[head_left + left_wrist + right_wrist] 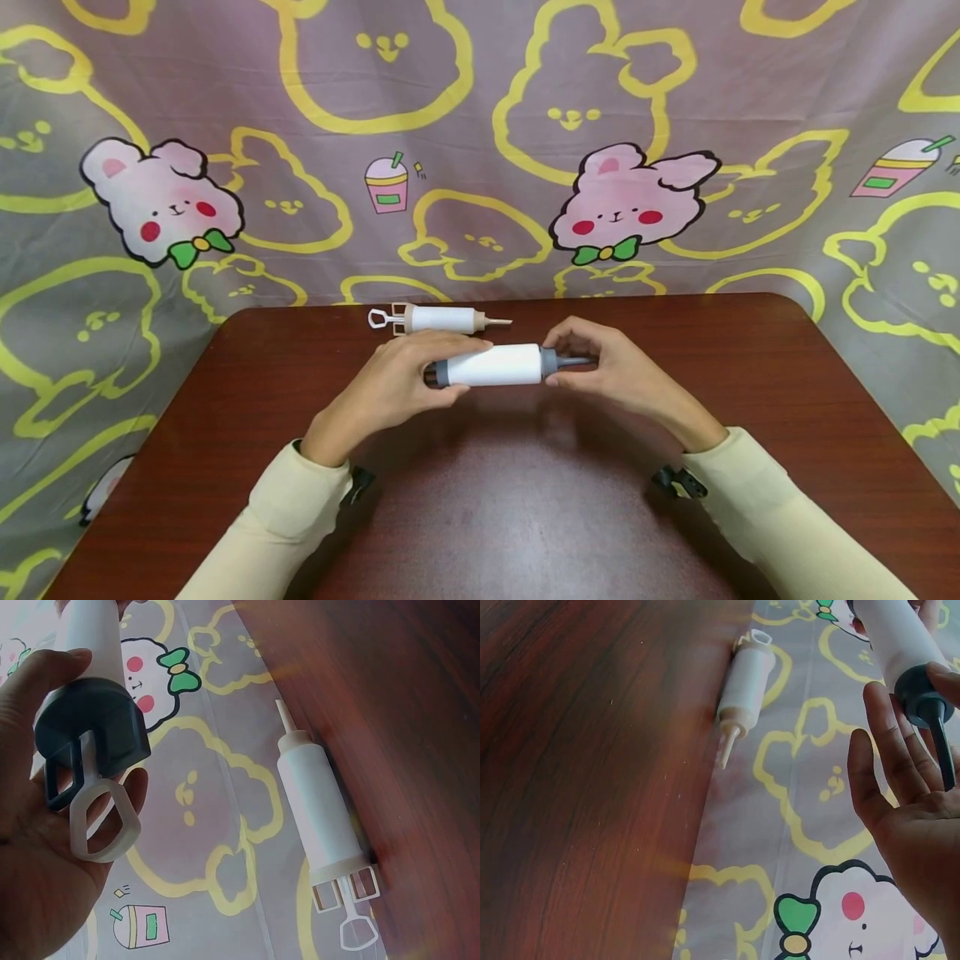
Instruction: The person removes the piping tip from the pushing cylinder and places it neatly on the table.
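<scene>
Both hands hold a white-barrelled balloon pump [495,365] with dark grey ends, level above the table. My left hand [393,379] grips its rear end, thumb and fingers around the barrel by the dark collar [90,720]. A pale pull handle [78,829] sticks out behind that collar, over the palm. At the front end, my right hand [626,371] pinches the grey cap between thumb and fingers, and the thin nozzle [939,742] points toward the palm. Behind the held pump, a second balloon pump [442,320] with beige ends lies on its side, nozzle to the right.
The dark red-brown wooden table [480,517] has rounded far corners. Along its back edge hangs a patterned cloth [465,167] with rabbit faces and yellow outlines. The beige pump lies close to that back edge.
</scene>
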### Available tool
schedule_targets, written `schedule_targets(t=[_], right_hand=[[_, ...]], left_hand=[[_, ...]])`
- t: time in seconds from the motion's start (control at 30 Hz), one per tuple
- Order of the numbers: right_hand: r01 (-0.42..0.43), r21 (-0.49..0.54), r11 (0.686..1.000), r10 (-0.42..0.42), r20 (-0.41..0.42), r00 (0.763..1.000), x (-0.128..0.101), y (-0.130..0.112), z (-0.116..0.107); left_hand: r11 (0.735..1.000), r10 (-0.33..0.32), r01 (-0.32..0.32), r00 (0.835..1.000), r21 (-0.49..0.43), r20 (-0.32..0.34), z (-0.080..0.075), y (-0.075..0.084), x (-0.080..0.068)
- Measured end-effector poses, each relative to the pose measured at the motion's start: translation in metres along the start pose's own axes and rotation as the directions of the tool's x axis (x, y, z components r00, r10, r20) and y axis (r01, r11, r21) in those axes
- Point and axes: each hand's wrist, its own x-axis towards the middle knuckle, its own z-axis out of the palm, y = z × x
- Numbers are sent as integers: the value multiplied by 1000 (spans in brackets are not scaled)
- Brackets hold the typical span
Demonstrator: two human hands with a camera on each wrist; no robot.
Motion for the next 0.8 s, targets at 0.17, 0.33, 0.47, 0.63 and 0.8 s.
schedule_targets(t=[0.17,0.33,0.47,0.63,0.8], right_hand=[[18,6,1000,-18,-6,1000,1,1,-1],[29,0,1000,-29,-23,999,0,0,-1],[43,1,999,-43,-38,998,0,-1,-2],[42,14,999,-42,-41,998,1,0,-2],[26,14,1000,-25,-24,999,0,3,-1]], left_hand=[[1000,-7,7,1000,8,3,1,0,0],[1000,-15,15,1000,11,8,2,0,0],[1000,-16,16,1000,23,13,3,0,0],[999,-10,9,1000,35,11,3,1,0],[1000,-9,9,1000,19,8,3,0,-1]])
